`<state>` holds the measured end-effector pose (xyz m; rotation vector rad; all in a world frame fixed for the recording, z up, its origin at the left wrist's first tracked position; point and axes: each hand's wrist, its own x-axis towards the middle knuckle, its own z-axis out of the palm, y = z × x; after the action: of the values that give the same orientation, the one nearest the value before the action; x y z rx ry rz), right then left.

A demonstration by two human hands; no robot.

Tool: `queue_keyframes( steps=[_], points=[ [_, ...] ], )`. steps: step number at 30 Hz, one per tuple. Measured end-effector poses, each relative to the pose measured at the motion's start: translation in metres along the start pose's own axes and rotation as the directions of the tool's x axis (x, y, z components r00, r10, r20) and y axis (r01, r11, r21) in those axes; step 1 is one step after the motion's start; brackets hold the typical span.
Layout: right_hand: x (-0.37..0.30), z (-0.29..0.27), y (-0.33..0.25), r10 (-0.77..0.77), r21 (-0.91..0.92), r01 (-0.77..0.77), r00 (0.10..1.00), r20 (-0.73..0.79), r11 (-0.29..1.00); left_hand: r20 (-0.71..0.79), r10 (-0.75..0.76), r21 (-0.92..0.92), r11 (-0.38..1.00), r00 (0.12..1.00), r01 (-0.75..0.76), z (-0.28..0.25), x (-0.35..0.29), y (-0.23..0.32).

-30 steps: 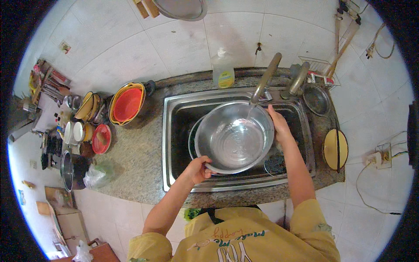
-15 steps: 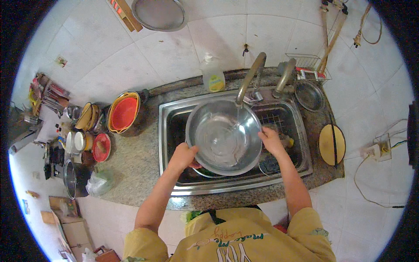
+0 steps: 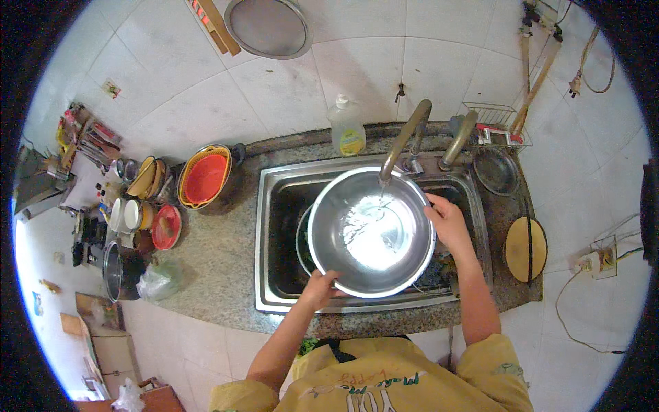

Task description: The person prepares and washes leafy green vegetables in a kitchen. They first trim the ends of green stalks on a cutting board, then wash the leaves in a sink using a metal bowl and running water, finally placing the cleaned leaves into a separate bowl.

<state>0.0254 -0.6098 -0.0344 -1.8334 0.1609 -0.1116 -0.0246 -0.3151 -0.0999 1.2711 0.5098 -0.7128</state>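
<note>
A large round metal basin (image 3: 329,233) is held over the double sink (image 3: 264,275), under the curved faucet (image 3: 406,137). Water runs from the spout into it, and bright light glints off its bottom. My left hand (image 3: 320,288) grips the basin's near left rim, with the thumb on the edge. On the right side, my right hand (image 3: 446,220) is closed round the rim, its other fingers partly hidden. Below the basin, another round vessel (image 3: 303,240) with something green in it shows in the left bowl.
A clear soap bottle (image 3: 347,127) stands behind the sink. To the left are a red basket (image 3: 206,178), a red dish (image 3: 166,228), white cups, a dark pot (image 3: 118,271) and a plastic bag (image 3: 159,280). A dark pan (image 3: 495,172) and a round wooden board (image 3: 526,250) are on the right.
The basin has shifted right and toward me relative to the sink, tilting so its bottom catches bright light. Both hands moved along with it, still gripping the rim.
</note>
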Motion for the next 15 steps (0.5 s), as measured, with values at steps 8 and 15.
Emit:
queue_keyframes(
  steps=[8,15],
  points=[
    [-0.01,0.019,0.076,0.165,-0.071,-0.169,0.984,-0.064,0.983,0.033,-0.089,0.52,0.852,0.996,0.059,-0.001,-0.031,0.116],
    [-0.003,-0.012,-0.02,0.338,0.433,-0.354,0.934,0.117,0.829,0.291,-0.446,-0.169,0.847,0.846,0.504,-0.003,0.011,0.031]
  ],
)
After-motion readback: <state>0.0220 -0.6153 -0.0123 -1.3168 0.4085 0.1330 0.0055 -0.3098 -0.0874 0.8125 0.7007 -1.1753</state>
